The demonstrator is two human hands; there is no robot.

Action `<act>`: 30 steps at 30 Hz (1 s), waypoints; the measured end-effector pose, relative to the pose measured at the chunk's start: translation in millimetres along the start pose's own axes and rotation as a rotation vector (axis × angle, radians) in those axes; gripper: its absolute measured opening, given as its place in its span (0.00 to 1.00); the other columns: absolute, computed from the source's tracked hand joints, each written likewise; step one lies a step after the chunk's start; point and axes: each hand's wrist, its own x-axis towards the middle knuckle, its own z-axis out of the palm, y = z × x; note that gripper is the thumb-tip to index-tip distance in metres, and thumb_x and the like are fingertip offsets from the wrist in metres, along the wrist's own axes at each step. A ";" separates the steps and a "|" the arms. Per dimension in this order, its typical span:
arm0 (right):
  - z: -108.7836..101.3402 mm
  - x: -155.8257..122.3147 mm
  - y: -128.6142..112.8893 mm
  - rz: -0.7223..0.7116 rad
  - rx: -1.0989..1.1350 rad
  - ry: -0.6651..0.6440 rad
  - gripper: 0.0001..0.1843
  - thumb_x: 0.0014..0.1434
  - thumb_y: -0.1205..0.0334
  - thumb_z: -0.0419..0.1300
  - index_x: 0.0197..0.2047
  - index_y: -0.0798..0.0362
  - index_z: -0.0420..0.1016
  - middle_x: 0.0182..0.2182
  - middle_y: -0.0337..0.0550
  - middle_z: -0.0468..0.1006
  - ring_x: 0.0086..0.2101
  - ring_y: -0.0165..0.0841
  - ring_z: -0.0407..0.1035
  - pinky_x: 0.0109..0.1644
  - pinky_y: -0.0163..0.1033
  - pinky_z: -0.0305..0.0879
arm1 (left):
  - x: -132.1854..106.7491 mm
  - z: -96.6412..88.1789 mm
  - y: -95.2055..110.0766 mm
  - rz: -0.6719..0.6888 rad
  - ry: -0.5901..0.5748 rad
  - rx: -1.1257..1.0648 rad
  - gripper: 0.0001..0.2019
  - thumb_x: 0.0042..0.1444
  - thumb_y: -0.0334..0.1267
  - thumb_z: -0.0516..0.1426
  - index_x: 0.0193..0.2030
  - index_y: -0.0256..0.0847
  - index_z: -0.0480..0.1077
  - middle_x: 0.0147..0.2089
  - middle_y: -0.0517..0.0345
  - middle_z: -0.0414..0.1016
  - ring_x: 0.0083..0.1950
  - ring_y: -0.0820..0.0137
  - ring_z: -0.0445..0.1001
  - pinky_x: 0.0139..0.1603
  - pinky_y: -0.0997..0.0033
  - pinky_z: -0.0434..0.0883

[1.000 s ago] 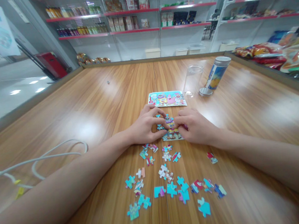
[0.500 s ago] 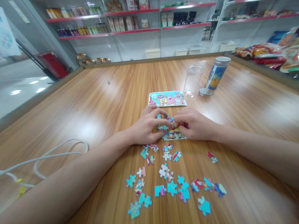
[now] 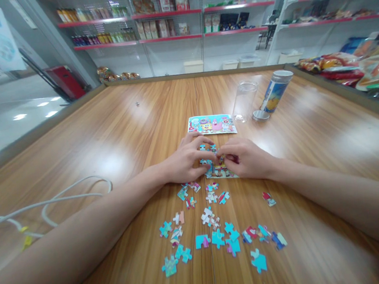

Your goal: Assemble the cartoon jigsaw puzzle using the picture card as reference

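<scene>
A partly joined jigsaw puzzle lies on the wooden table between my hands, partly covered by them. Over its left side, my left hand is open, with curved fingers apart and fingertips resting on the pieces. My right hand is closed at the puzzle's right side, thumb and forefinger pinching a puzzle piece that is mostly hidden. Just beyond stands out a flat picture card with colourful cartoon figures. Loose puzzle pieces, many of them light blue, are scattered nearer to me.
A clear plastic jar, a round metal lid and a blue printed canister are at the back right. A white cable loops at the left. Snack bags lie beyond the right edge; stocked shelves line the back.
My right hand has shifted slightly left and its fingertips have turned a little over the puzzle. My left hand stays almost in place. The loose pieces have not moved.
</scene>
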 end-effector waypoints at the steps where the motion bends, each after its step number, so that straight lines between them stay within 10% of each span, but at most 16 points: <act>1: -0.2 0.2 -0.3 0.007 0.000 -0.006 0.12 0.54 0.75 0.57 0.37 0.54 0.80 0.22 0.36 0.68 0.27 0.30 0.62 0.35 0.36 0.56 | 0.0 -0.1 0.3 -0.003 -0.004 0.000 0.11 0.59 0.37 0.59 0.47 0.48 0.80 0.61 0.50 0.67 0.66 0.53 0.58 0.72 0.42 0.51; 15: -1.2 0.3 0.8 0.039 0.002 -0.068 0.13 0.56 0.77 0.54 0.34 0.53 0.78 0.30 0.42 0.72 0.33 0.33 0.66 0.39 0.37 0.59 | 0.3 0.6 4.9 0.001 -0.039 -0.032 0.21 0.54 0.58 0.63 0.48 0.48 0.77 0.63 0.49 0.65 0.69 0.49 0.53 0.72 0.43 0.52; 30: 3.1 0.0 4.6 0.036 -0.006 0.037 0.13 0.56 0.77 0.56 0.33 0.53 0.80 0.29 0.42 0.72 0.34 0.34 0.66 0.40 0.39 0.61 | 0.6 2.2 4.9 -0.028 -0.025 -0.012 0.19 0.57 0.57 0.62 0.48 0.47 0.78 0.62 0.49 0.65 0.67 0.51 0.55 0.71 0.44 0.54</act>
